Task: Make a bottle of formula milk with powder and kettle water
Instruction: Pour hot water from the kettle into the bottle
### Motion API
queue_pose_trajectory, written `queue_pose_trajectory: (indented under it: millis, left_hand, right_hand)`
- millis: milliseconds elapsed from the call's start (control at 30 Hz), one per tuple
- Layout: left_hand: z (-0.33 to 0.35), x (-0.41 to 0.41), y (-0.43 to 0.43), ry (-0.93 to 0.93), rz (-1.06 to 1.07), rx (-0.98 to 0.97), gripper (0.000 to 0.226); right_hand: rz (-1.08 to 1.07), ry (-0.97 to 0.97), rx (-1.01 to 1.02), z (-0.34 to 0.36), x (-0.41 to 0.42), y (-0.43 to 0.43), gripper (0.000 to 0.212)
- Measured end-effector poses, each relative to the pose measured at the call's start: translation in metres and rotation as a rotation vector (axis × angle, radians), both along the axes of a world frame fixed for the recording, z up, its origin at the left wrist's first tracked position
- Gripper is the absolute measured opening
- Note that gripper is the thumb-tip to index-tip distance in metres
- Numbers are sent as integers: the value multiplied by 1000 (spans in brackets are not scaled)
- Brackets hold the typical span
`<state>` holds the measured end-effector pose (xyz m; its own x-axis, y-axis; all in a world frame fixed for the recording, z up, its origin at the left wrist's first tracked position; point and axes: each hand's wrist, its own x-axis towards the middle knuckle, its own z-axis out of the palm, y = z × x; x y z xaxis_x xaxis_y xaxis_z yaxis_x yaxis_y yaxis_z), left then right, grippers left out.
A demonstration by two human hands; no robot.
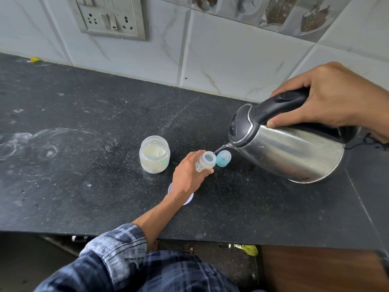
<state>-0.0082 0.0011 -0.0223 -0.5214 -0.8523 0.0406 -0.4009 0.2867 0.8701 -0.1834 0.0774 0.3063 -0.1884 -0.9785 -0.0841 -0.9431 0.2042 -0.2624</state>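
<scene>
Steel shines on the kettle (294, 157) as it tips over the dark bench (84, 175). A thin stream of water (221, 148) runs from its spout into the small bottle (205, 163). To do this well, I think the pour should be slow and thin, with the spout close above the little mouth and the bottle held steady, so hot water does not splash the hand. The right hand (328, 102) has its fingers curled tight round the black handle. The left hand (189, 175) has its fingers wrapped round the bottle, near the middle of the bench. The open jar of powder (154, 158) stands just beside it, and a blue cap (223, 159) sits behind the bottle.
</scene>
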Motion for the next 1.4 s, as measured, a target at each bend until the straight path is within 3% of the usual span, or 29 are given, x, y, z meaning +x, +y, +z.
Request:
queue_pose_trajectory:
  millis: [967, 1400]
  left_hand:
    - [-3, 0, -1, -7, -5, -10, 49]
    - [-3, 1, -1, -7, -4, -1, 51]
  right_hand:
    - [-29, 5, -8, 11, 5, -2, 52]
    - [14, -2, -6, 13, 9, -2, 45]
